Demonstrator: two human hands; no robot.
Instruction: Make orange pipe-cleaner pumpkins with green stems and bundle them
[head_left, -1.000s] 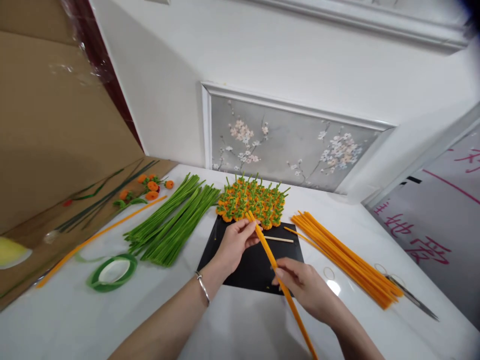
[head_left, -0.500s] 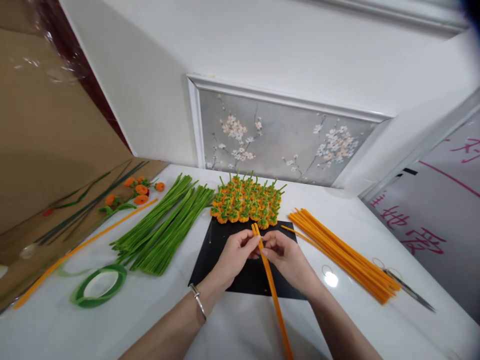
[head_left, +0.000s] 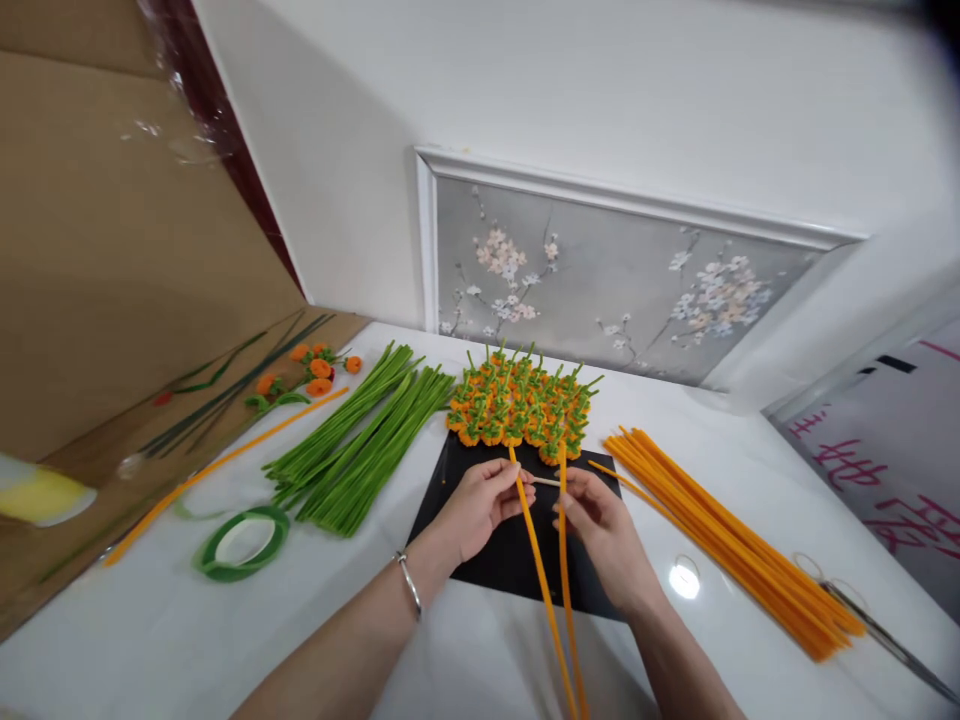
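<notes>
- The two orange strips [head_left: 537, 555], held side by side half a second ago, now stand apart at the top, one in each hand.
- The left hand [head_left: 478, 512] pinches one strip between thumb and fingers; the right hand [head_left: 606, 530] pinches the other, its fingers closed around it.
- The strips are fuzzy, slender and bright orange. Short ends poke up past the fingers; the long lengths slant down, draw close together and leave the view at the bottom, so whether they join there cannot be told.
- A pale stick [head_left: 546, 482] shows between the hands, its ends hidden.
- Below the hands lies a black mat [head_left: 506, 562] on the white counter [head_left: 150, 640].
- Orange-and-green blossoms [head_left: 525, 405] crowd the mat's far edge, near the strip tips; a flower-painted panel [head_left: 600, 260] closes off the space behind.
- Bare counter opens between the mat and the orange bundle [head_left: 727, 535] on the right, and in front of the green tape roll [head_left: 234, 572] on the left.
- Green stems [head_left: 386, 445] lie left of the mat, well apart from the fingers.
- Both forearms reach in from the near edge, converging over the mat; a silver bracelet [head_left: 409, 585] circles the left wrist.
</notes>
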